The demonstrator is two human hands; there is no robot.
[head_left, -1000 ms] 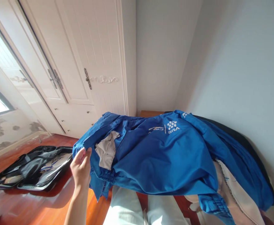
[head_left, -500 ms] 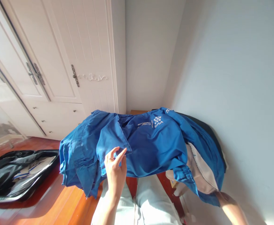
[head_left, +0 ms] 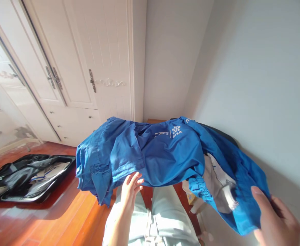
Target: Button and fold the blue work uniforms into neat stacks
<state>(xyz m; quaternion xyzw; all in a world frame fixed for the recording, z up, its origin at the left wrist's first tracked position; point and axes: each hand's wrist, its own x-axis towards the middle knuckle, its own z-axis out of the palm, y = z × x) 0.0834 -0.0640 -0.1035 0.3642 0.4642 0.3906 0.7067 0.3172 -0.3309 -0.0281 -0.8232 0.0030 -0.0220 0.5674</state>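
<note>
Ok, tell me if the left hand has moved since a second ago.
Yes. The left hand has moved right, away from the suitcase on the floor, from the jacket's left edge to its middle hem.

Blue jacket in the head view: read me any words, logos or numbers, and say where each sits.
On the blue jacket, white print: swoosh, dot cluster, short letters beneath, too blurred to read.
Farther right, small white mark at the top edge: unreadable.
No other text shows.
</note>
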